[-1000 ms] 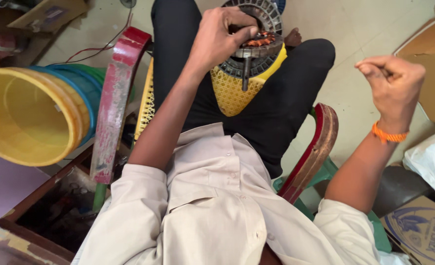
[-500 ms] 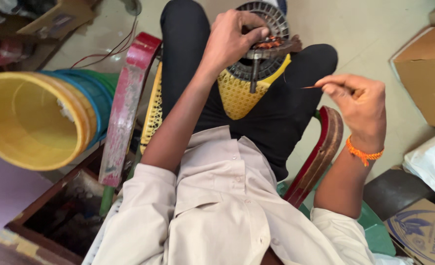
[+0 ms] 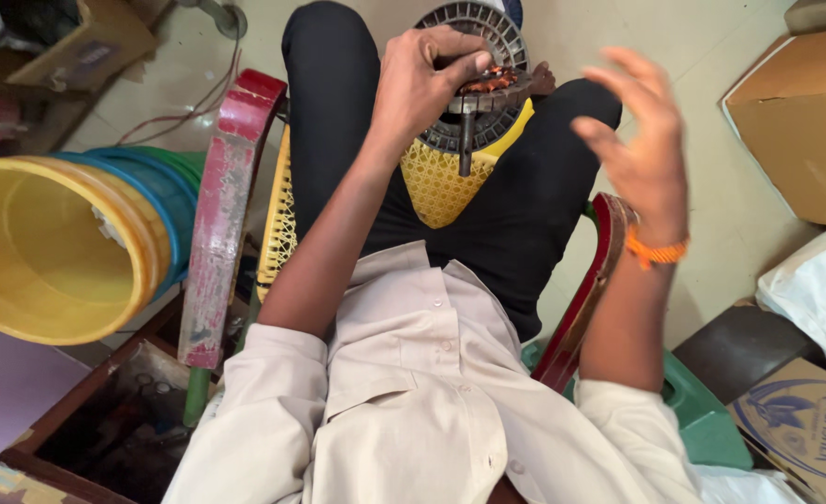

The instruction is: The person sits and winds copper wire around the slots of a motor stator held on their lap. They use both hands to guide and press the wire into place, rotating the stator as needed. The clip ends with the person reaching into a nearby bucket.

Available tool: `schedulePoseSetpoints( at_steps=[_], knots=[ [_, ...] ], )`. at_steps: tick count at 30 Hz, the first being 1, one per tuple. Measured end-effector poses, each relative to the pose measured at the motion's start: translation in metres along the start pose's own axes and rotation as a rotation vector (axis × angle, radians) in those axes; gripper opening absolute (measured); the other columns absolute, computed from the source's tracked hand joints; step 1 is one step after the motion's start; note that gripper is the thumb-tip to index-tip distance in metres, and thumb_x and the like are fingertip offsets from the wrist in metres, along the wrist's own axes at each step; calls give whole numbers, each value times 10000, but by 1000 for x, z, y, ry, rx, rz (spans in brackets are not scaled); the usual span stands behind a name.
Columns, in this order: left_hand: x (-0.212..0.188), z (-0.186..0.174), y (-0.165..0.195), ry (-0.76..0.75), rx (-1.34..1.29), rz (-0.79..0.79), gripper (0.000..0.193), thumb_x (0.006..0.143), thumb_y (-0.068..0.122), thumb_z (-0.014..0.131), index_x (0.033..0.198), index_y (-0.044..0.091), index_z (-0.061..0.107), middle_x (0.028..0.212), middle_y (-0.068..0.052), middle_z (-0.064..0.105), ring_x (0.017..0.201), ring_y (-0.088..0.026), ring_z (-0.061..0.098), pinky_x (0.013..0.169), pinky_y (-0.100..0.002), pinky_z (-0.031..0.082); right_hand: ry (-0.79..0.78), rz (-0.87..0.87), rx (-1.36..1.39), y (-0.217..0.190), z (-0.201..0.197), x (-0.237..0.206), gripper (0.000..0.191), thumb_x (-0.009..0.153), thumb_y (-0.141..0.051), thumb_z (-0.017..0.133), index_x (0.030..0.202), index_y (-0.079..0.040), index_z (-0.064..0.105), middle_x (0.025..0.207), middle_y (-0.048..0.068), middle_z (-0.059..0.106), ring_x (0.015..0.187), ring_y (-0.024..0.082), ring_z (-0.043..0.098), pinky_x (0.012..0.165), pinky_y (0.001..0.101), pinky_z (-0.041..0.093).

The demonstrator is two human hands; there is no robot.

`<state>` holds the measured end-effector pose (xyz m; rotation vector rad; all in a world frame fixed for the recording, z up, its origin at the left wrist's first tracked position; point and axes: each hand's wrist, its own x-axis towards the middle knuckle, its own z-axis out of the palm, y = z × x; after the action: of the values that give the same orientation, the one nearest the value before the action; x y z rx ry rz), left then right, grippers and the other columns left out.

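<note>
I sit on a chair with a yellow woven seat [image 3: 441, 182] and red armrests. A round grey slotted motor core [image 3: 484, 37] with copper winding [image 3: 492, 78] and a short shaft rests on my knees. My left hand [image 3: 424, 79] grips its top edge, thumb beside the copper coil. My right hand [image 3: 638, 140] hovers to the right of the core, blurred, fingers spread apart, with an orange band on the wrist. I cannot tell whether a thin wire runs through its fingers.
Nested yellow, blue and green buckets [image 3: 54, 247] lie on their side at left. A red armrest [image 3: 222, 210] stands between them and my leg. Cardboard boxes [image 3: 791, 121] and a white bag [image 3: 819, 294] sit at right, a green stool [image 3: 711, 420] below.
My right hand has swung in from the far right toward the motor core and its pinched fingers have spread apart. My left hand has stayed on the core.
</note>
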<state>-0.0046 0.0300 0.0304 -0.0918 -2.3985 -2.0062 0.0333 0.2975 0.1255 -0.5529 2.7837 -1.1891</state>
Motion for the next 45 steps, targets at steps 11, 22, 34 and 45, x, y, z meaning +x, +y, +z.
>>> schedulePoseSetpoints(
  at_steps=[11,22,34,45],
  knots=[
    [9,-9,3,-87,47,24,177,861,202,816,978,69,823,878,-79,809,769,-172,787,716,-322,596,-228,97,245,-9,38,79,147,1016,-121,725,1094,0,754,957,39,746,885,95,685,857,262,535],
    [26,-21,-19,-138,15,144,224,886,238,767,1043,81,789,961,-114,797,874,-200,780,818,-352,610,-273,256,189,-20,21,64,199,1021,-155,658,1125,7,709,791,11,649,707,58,553,638,243,444],
    [15,-40,13,-370,-583,175,248,1079,217,648,1154,-11,710,1237,-68,684,1138,-147,643,1053,-355,531,-166,416,852,26,81,45,151,1056,-25,545,1168,69,581,607,-43,391,510,45,281,480,253,212],
    [31,-26,-40,-612,-677,264,349,1087,374,668,1114,26,648,1071,-53,702,1046,-155,699,973,-340,592,4,370,829,-27,82,11,114,1122,-130,705,1108,-24,667,712,-42,490,530,7,380,534,213,280]
  ],
)
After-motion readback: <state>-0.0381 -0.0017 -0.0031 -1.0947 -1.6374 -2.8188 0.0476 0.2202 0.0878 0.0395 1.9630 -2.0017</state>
